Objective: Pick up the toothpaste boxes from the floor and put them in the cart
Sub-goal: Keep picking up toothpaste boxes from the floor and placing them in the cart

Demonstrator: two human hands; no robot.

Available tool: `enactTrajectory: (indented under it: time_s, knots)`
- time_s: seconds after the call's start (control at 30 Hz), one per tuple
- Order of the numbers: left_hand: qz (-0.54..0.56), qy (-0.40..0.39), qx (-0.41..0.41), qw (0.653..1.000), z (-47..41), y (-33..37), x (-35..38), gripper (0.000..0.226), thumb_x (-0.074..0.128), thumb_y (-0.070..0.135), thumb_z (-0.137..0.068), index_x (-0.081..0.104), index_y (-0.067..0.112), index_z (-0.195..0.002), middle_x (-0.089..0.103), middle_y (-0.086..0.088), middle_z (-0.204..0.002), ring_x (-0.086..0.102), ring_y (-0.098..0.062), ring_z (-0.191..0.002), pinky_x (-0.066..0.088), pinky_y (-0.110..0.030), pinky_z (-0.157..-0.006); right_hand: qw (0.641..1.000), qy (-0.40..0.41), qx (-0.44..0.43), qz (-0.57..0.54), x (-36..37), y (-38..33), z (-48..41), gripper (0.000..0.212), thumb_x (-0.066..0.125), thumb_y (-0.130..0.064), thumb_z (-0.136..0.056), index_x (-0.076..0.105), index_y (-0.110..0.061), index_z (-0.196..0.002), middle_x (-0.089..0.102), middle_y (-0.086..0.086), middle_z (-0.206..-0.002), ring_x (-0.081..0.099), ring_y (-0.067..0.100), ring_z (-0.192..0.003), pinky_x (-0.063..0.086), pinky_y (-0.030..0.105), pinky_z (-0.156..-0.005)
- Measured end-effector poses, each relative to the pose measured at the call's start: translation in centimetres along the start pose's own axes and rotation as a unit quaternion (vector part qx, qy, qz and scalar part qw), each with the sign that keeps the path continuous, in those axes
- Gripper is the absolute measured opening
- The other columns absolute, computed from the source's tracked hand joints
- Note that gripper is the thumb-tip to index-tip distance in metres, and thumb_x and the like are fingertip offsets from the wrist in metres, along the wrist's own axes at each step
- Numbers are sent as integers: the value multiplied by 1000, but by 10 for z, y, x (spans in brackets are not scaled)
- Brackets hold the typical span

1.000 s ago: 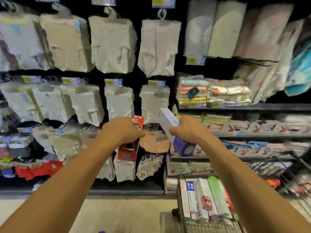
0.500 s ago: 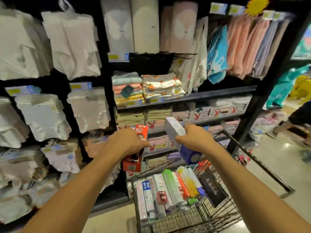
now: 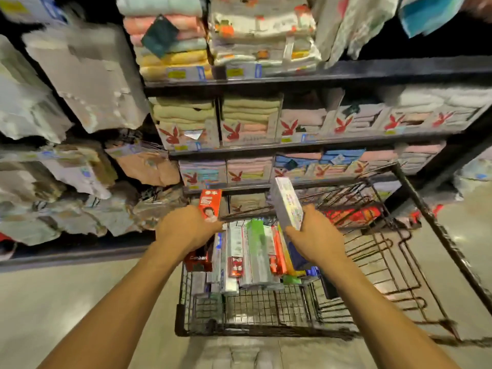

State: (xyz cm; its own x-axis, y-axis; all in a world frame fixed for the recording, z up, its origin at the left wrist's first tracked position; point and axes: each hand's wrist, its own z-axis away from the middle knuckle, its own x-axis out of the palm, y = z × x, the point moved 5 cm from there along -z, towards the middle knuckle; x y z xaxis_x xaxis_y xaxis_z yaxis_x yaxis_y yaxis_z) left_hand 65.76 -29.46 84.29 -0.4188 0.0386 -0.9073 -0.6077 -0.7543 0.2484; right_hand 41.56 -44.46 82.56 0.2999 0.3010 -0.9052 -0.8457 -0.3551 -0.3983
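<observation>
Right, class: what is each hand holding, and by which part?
Left hand grips a red box round its middle; right hand grips a white and blue box round its lower half.

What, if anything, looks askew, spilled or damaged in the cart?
Nothing stands out. The boxes in the cart lie side by side in a row, none visibly crushed. The left hand holds a red box, the right hand a white box.
</observation>
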Motion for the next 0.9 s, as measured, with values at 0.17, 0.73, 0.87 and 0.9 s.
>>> enactTrajectory:
  time_s: [0.17, 0.73, 0.87, 0.9]
  knots:
    - [2, 5, -59, 998, -68, -36, 96, 59, 53, 72, -78, 59, 21, -108, 66, -7, -109, 63, -31, -94, 44, -34, -73, 998, -20, 28, -46, 103, 40, -35, 32, 59, -54, -90, 46, -29, -106, 59, -4, -97, 58, 25, -84, 43, 36, -65]
    - [48, 17, -77, 996, -180, -65, 322, 60, 62, 63, -79, 48, 13, -108, 58, -3, -92, 64, -23, -77, 56, -35, -66, 991, -30, 93, -89, 317, 154, -100, 32, 67, -50, -91, 49, -29, -107, 57, -4, -99, 53, 24, -81, 38, 32, -66]
    - [18, 32, -51, 998, -175, -66, 328, 68, 63, 69, -77, 45, 13, -110, 56, -2, -97, 62, -22, -79, 58, -41, -68, 991, -16, 91, -97, 320, 160, -106, 38, 67, -50, -89, 50, -29, -116, 58, -3, -107, 58, 24, -88, 50, 40, -69]
    - [8, 25, -47, 999, -173, -65, 329, 66, 64, 67, -80, 45, 12, -112, 56, -3, -99, 61, -22, -82, 57, -42, -69, 991, -11, 88, -96, 318, 159, -107, 39, 66, -51, -89, 50, -30, -118, 57, -4, -108, 58, 24, -90, 53, 43, -71]
